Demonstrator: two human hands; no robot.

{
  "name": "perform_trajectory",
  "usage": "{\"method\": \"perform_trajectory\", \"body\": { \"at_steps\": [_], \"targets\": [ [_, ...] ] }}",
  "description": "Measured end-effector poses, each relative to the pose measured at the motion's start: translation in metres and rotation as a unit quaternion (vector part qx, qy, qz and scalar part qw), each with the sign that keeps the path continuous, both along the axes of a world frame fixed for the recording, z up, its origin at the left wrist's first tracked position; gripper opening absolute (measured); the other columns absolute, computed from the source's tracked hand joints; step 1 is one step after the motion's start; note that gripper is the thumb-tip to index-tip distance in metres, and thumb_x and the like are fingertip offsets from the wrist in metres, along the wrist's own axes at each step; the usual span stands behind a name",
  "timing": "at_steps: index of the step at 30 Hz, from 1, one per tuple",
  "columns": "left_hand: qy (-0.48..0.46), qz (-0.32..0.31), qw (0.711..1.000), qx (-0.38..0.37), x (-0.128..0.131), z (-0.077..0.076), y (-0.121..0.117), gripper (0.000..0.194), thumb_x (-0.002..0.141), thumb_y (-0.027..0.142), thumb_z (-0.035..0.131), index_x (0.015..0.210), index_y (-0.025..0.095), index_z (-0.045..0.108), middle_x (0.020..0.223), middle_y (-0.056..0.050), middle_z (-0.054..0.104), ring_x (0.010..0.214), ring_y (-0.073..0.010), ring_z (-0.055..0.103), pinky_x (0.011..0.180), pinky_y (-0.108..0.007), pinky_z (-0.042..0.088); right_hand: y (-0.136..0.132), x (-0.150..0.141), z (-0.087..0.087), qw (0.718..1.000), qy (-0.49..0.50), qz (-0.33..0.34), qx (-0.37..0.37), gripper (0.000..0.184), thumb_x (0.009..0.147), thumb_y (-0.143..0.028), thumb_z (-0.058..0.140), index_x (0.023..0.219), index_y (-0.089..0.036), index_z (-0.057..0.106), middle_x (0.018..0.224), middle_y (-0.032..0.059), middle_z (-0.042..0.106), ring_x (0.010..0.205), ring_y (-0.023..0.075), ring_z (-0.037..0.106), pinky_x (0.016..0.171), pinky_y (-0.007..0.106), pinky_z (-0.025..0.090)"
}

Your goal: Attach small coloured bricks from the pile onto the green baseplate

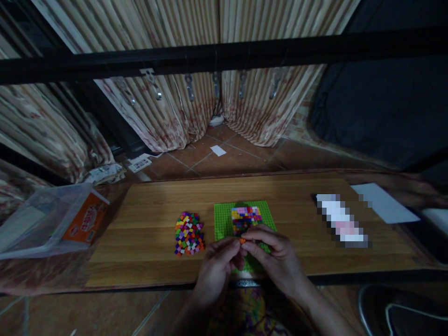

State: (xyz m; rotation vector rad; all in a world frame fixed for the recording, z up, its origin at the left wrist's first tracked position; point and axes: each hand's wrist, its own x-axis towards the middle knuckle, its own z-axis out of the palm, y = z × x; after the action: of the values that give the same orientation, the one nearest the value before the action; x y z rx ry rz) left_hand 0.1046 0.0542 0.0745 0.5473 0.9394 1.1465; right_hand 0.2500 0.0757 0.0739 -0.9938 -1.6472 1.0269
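Note:
A small orange toy brick (242, 241) is pinched between the fingertips of both hands, just above the near part of a green studded baseplate (223, 217). My left hand (220, 261) comes in from the left with its fingers closed. From the other side my right hand (275, 254) reaches over the plate, thumb and finger closed on the same brick. Behind the fingers, a block of multicoloured bricks (247, 214) stands on the baseplate; my right hand covers its near edge. To the left lies a heap of loose coloured bricks (189, 233).
The wooden table (150, 224) carries a blurred-out flat object (341, 221) at right, near a white sheet (385, 203). A clear plastic bin (45, 219) with an orange label stands left. A dark bar (175, 58) with hanging clips crosses beyond the table, before striped curtains (168, 107).

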Motion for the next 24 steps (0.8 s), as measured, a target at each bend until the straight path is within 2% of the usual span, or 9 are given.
{"method": "perform_trajectory", "body": {
  "at_steps": [6, 11, 14, 17, 20, 24],
  "targets": [
    [0.036, -0.078, 0.996, 0.008, -0.005, 0.001, 0.000, 0.030, 0.072, 0.038, 0.069, 0.058, 0.013, 0.063, 0.054, 0.001, 0.048, 0.050, -0.0076, 0.039, 0.049, -0.022, 0.029, -0.008, 0.005, 0.003, 0.999, 0.018, 0.007, -0.044, 0.009, 0.086, -0.029, 0.063, 0.084, -0.025, 0.070, 0.082, 0.0009, 0.065, 0.081, 0.0155, 0.062, 0.074, 0.027, 0.049],
    [0.010, -0.126, 0.992, -0.008, -0.004, -0.004, 0.000, 0.026, 0.071, 0.037, 0.072, 0.063, 0.012, 0.066, 0.057, 0.000, 0.051, 0.051, -0.0072, 0.039, 0.048, -0.021, 0.028, -0.015, 0.007, 0.008, 0.988, 0.067, 0.025, -0.134, 0.017, 0.086, -0.033, 0.062, 0.075, -0.021, 0.069, 0.072, -0.0002, 0.061, 0.070, 0.0134, 0.059, 0.065, 0.024, 0.048],
    [0.013, -0.147, 0.989, -0.006, -0.003, -0.010, 0.000, 0.029, 0.070, 0.039, 0.073, 0.064, 0.012, 0.067, 0.057, -0.001, 0.053, 0.050, -0.0074, 0.040, 0.048, -0.022, 0.029, -0.012, 0.014, 0.002, 0.982, 0.090, -0.003, -0.164, 0.017, 0.082, -0.036, 0.066, 0.075, -0.021, 0.071, 0.071, 0.0000, 0.064, 0.067, 0.0131, 0.059, 0.063, 0.024, 0.049],
    [0.030, -0.114, 0.993, -0.028, -0.002, -0.017, 0.000, 0.033, 0.067, 0.045, 0.076, 0.069, 0.013, 0.068, 0.063, -0.002, 0.058, 0.052, -0.0081, 0.044, 0.050, -0.021, 0.031, 0.008, 0.028, -0.010, 0.980, 0.074, -0.116, -0.147, 0.017, 0.077, -0.039, 0.069, 0.078, -0.022, 0.073, 0.072, 0.0006, 0.068, 0.066, 0.0141, 0.061, 0.063, 0.025, 0.050],
    [0.088, -0.078, 0.993, -0.024, -0.004, -0.024, 0.001, 0.038, 0.066, 0.051, 0.075, 0.068, 0.014, 0.067, 0.064, -0.002, 0.060, 0.054, -0.0087, 0.046, 0.055, -0.023, 0.036, 0.040, 0.043, -0.024, 0.971, 0.039, -0.216, -0.091, 0.020, 0.072, -0.041, 0.071, 0.077, -0.021, 0.073, 0.080, 0.0039, 0.071, 0.077, 0.0191, 0.065, 0.072, 0.032, 0.052],
    [0.152, -0.046, 0.987, -0.006, -0.009, -0.038, 0.005, 0.041, 0.068, 0.055, 0.071, 0.059, 0.016, 0.060, 0.050, 0.003, 0.050, 0.054, -0.0101, 0.046, 0.064, -0.024, 0.041, 0.074, 0.053, -0.040, 0.978, -0.034, -0.196, -0.064, 0.026, 0.073, -0.044, 0.068, 0.078, -0.019, 0.074, 0.084, 0.0071, 0.073, 0.081, 0.0221, 0.067, 0.075, 0.035, 0.052]
  ]
}}
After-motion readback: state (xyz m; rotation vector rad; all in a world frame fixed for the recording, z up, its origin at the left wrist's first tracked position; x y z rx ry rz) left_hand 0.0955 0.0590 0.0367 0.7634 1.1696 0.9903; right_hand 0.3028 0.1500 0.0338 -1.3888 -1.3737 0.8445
